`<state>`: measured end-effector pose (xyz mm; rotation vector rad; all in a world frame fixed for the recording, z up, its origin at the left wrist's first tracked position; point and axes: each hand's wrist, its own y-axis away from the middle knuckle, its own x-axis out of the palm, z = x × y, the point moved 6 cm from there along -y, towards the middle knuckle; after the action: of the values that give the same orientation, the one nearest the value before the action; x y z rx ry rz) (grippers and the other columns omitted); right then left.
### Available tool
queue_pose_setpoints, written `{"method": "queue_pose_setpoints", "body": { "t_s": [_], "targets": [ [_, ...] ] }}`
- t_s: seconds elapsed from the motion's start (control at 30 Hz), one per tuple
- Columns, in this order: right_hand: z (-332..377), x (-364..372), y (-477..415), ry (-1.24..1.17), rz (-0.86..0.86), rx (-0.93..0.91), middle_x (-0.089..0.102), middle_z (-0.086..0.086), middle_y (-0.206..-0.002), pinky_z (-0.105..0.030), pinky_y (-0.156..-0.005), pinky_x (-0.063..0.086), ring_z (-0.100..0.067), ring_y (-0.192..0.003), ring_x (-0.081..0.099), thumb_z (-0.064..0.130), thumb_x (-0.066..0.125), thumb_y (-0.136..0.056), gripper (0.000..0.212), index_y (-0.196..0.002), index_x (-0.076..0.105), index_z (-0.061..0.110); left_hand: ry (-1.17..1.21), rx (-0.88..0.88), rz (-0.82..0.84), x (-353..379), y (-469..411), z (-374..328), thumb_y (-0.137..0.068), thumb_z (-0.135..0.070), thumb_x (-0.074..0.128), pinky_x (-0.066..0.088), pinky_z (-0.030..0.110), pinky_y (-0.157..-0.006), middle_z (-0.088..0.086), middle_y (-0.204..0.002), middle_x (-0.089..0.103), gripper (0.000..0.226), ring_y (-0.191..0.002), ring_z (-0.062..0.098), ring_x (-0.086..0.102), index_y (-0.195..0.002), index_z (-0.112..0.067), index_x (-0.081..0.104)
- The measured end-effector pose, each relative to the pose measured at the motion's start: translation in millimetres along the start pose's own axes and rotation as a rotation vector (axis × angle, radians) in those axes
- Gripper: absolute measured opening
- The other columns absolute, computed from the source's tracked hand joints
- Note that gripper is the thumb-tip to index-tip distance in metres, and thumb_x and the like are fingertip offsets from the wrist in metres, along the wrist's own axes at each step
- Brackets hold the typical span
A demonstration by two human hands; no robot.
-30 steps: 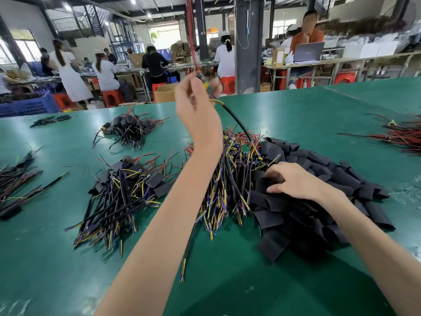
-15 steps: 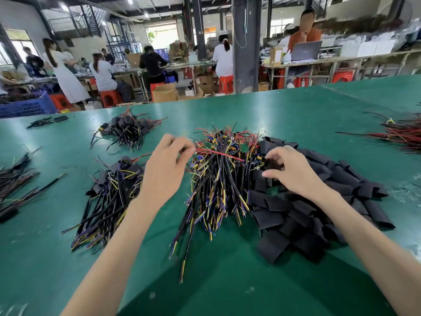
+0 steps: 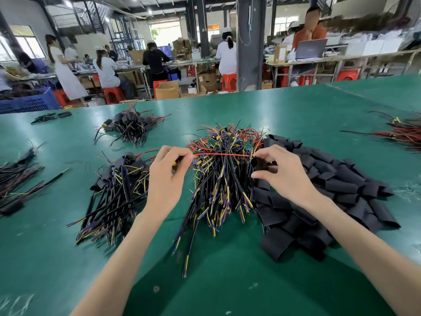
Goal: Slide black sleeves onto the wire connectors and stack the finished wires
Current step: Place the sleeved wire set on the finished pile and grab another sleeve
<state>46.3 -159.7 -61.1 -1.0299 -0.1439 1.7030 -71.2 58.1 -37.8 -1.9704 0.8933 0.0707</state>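
1. Threading step: left hand point(image 3: 168, 179) pinches one end of thin red wire point(image 3: 222, 154), thumb & forefinger closed on it.
2. Right hand point(image 3: 282, 174) pinches flat black tube sleeve point(image 3: 258, 164) at wire's other end; other fingers loosely spread.
3. Both hover over heap of unsleeved multicolour wires point(image 3: 223, 190). Loose sleeve pile point(image 3: 337, 192) lies at 3 o'clock, stack of sleeved wires point(image 3: 118, 195) at 9 o'clock, all on green table point(image 3: 227, 281).
4. Tip: squeeze sleeve mouth open, keep wire taut & aligned, feed tip first, then slide toward connector.
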Motion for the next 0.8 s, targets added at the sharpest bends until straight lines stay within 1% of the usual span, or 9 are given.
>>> {"method": "queue_pose_setpoints", "body": {
  "t_s": [0.13,0.23,0.3,0.37,0.43,0.5,0.6,0.7,0.8],
  "targets": [
    [6.7,0.6,2.0,-0.019,-0.005,-0.017,0.051,0.021,-0.088,-0.02,-0.084,0.045,0.009,-0.082,0.051,0.011,0.083,-0.065,0.041,-0.103,0.067,0.012,-0.029,0.044,0.012,3.8,2.6,-2.4,-0.089,-0.007,0.062,0.033,0.009,-0.068,0.001,-0.083,0.054,0.006,-0.074,0.002,0.045,-0.086,-0.01,0.067],
    [9.2,0.1,2.6,-0.036,-0.003,-0.026,0.052,0.021,-0.088,-0.022,-0.084,0.046,0.001,-0.081,0.052,0.013,0.083,-0.066,0.04,-0.103,0.067,0.013,-0.054,0.075,0.025,6.7,4.5,-3.6,-0.089,-0.008,0.062,0.033,0.008,-0.069,0.002,-0.084,0.055,0.007,-0.074,0.0,0.044,-0.088,-0.008,0.068],
    [9.0,-0.3,2.3,-0.03,-0.007,-0.025,0.052,0.023,-0.089,-0.021,-0.084,0.045,-0.007,-0.084,0.054,0.015,0.083,-0.066,0.04,-0.102,0.067,0.016,-0.061,0.08,0.031,8.3,5.4,-4.0,-0.089,-0.008,0.062,0.032,0.008,-0.068,0.003,-0.084,0.055,0.006,-0.075,-0.002,0.044,-0.087,-0.008,0.068],
    [7.8,-0.5,2.4,-0.029,-0.011,-0.016,0.053,0.023,-0.09,-0.013,-0.082,0.042,-0.009,-0.086,0.054,0.017,0.083,-0.066,0.04,-0.102,0.067,0.018,-0.063,0.085,0.04,9.6,6.1,-5.3,-0.089,-0.008,0.063,0.032,0.008,-0.069,0.002,-0.084,0.055,0.006,-0.076,-0.003,0.045,-0.087,-0.009,0.069],
    [6.3,-0.5,2.7,-0.044,-0.02,-0.004,0.056,0.017,-0.092,-0.004,-0.076,0.039,-0.011,-0.086,0.055,0.017,0.083,-0.067,0.04,-0.103,0.066,0.019,-0.059,0.097,0.049,10.4,6.9,-7.6,-0.089,-0.007,0.063,0.033,0.008,-0.071,0.001,-0.085,0.055,0.006,-0.076,-0.001,0.045,-0.088,-0.009,0.069],
    [4.1,-0.7,2.5,-0.074,-0.032,0.012,0.058,0.013,-0.093,0.001,-0.071,0.038,-0.012,-0.085,0.056,0.015,0.083,-0.066,0.039,-0.102,0.067,0.018,-0.061,0.115,0.046,10.2,7.7,-10.5,-0.088,-0.006,0.063,0.033,0.008,-0.072,0.002,-0.085,0.055,0.006,-0.075,0.003,0.045,-0.088,-0.008,0.069],
    [0.7,-0.8,1.7,-0.113,-0.038,0.047,0.057,0.02,-0.092,-0.003,-0.07,0.044,-0.008,-0.085,0.058,0.018,0.083,-0.066,0.039,-0.101,0.067,0.022,-0.06,0.134,0.04,10.2,8.5,-13.3,-0.088,-0.005,0.063,0.034,0.007,-0.074,-0.001,-0.085,0.054,0.006,-0.076,0.001,0.045,-0.088,-0.007,0.069],
    [-2.2,-1.5,0.4,-0.13,-0.047,0.071,0.058,0.022,-0.092,-0.007,-0.071,0.048,-0.006,-0.086,0.059,0.02,0.083,-0.066,0.038,-0.099,0.065,0.027,-0.043,0.134,0.064,12.2,8.9,-13.0,-0.088,-0.006,0.063,0.034,0.008,-0.074,-0.005,-0.085,0.05,0.008,-0.078,-0.002,0.046,-0.09,-0.008,0.07],
    [-1.7,-3.4,0.2,-0.132,-0.051,0.052,0.059,0.021,-0.094,-0.012,-0.075,0.048,-0.006,-0.087,0.058,0.019,0.083,-0.066,0.039,-0.098,0.064,0.03,-0.036,0.133,0.081,13.6,9.2,-11.8,-0.088,-0.006,0.063,0.034,0.01,-0.073,-0.005,-0.085,0.05,0.009,-0.077,0.003,0.045,-0.092,-0.009,0.071]
  ]
}}
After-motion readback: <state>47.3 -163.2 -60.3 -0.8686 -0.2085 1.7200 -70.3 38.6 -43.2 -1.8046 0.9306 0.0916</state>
